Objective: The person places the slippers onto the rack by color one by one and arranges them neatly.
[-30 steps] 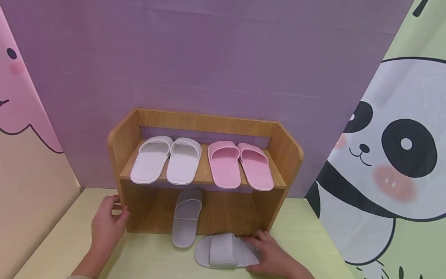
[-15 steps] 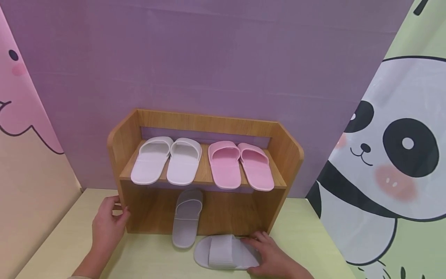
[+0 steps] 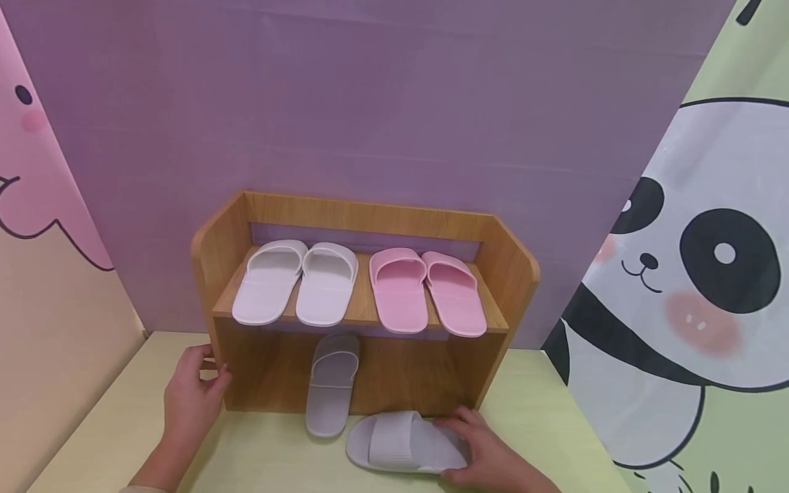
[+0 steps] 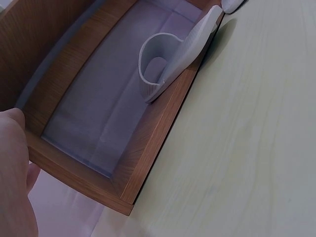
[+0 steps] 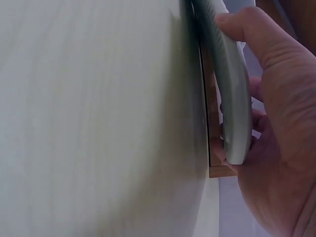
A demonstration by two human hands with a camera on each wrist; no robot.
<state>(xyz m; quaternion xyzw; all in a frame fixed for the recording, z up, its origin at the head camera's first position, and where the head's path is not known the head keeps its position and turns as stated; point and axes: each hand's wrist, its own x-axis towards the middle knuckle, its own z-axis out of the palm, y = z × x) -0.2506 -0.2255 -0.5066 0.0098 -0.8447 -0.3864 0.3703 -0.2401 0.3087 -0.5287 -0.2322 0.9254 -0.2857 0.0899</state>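
Observation:
At the front of the table, my right hand (image 3: 490, 455) grips one end of a grey slipper (image 3: 392, 440) lying sideways before the wooden shoe rack (image 3: 370, 213). The right wrist view shows the thumb on one face of that slipper (image 5: 232, 94) and fingers on the other, with a shadow on the table beneath. My left hand (image 3: 191, 400) holds the rack's left side panel, thumb and fingers on either side of its edge. Another grey slipper (image 3: 329, 404) leans out of the lower shelf, toe inward. White slippers (image 3: 324, 301) and pink slippers (image 3: 401, 305) stand paired on the upper shelf.
The pale table (image 3: 548, 411) extends on both sides of the rack. Behind it hangs a purple backdrop (image 3: 382, 103). A panda-print sheet (image 3: 696, 274) is at the right, and a pink cartoon print (image 3: 43, 157) at the left.
The right hand and its grey slipper have shifted slightly right, and the slipper's held end looks slightly raised. The left hand stays on the rack.

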